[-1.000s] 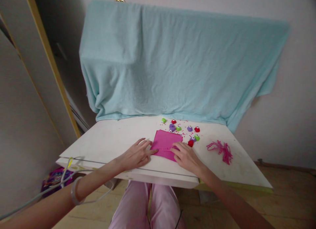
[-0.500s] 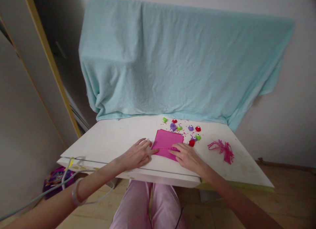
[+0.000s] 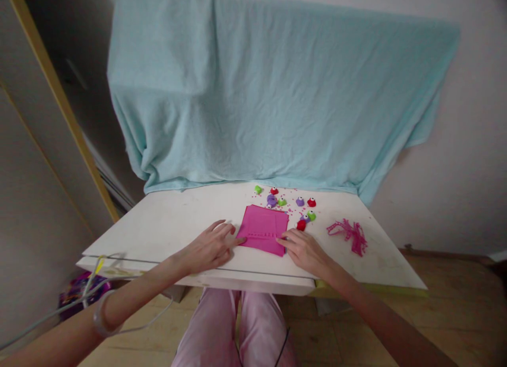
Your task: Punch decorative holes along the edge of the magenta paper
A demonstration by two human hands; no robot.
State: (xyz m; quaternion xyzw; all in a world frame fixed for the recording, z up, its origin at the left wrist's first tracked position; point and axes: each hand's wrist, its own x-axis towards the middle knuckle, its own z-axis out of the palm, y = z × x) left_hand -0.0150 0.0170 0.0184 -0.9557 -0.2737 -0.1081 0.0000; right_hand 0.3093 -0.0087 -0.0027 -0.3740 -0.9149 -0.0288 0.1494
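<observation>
A stack of pink paper sheets point(image 3: 264, 219) lies on the white tabletop in front of me. Across its lower half runs a narrow pink strip with small cut-outs point(image 3: 261, 235). My left hand point(image 3: 214, 247) rests at the stack's left edge, one digit stretched onto the paper, the other fingers loosely bent and apart. On the opposite side, my right hand point(image 3: 307, 251) touches the right edge with its thumb and index finger spaced apart. Neither hand lifts the paper.
Small red, green and purple eyed figures point(image 3: 300, 201) sit behind the paper among pink scraps. A tangle of pink cut strips point(image 3: 350, 235) lies to the right. A light blue cloth point(image 3: 277, 92) hangs behind the table point(image 3: 170, 219). Cables point(image 3: 93, 282) cross the left front edge.
My right hand has slid right, from over the strip to the paper's right edge, uncovering the strip. The left hand still touches the left edge. The whole view has shifted slightly.
</observation>
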